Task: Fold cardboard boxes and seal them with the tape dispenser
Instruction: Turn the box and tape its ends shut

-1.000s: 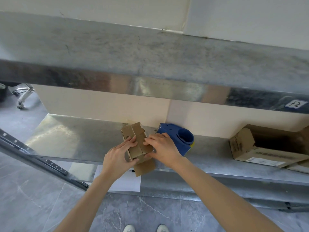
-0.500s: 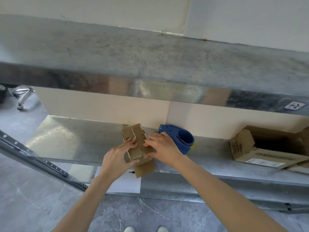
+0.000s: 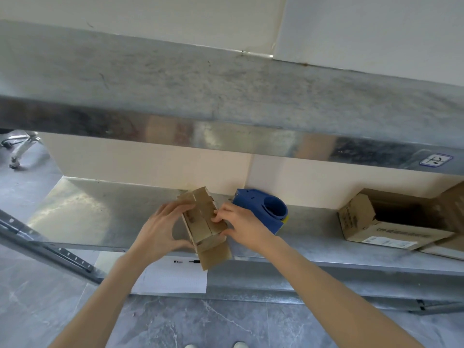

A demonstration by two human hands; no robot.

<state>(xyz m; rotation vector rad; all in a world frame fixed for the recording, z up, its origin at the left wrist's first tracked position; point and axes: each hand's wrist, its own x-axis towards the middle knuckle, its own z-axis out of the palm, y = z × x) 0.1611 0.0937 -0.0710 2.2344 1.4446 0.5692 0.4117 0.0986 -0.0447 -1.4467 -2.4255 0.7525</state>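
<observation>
A small brown cardboard box [image 3: 202, 223] stands on the lower metal shelf [image 3: 82, 209], its near flap hanging over the shelf's front edge. My left hand [image 3: 162, 228] grips its left side, fingers over the top and thumb low at the front. My right hand [image 3: 241, 226] holds the right side and pinches the top flaps with curled fingers. Just behind my right hand lies the blue tape dispenser [image 3: 266, 209] against the back wall, partly hidden by that hand.
An upper metal shelf [image 3: 226, 101] overhangs the work area. An open brown carton [image 3: 391, 219] lies on its side at the shelf's right end. A white sheet [image 3: 173, 277] lies below the shelf front, and a metal rail [image 3: 52, 249] slants at the left.
My left hand has slid from the box's top flaps to its left side. The box is turned slightly, and the right fingers have curled tighter on the flaps.
</observation>
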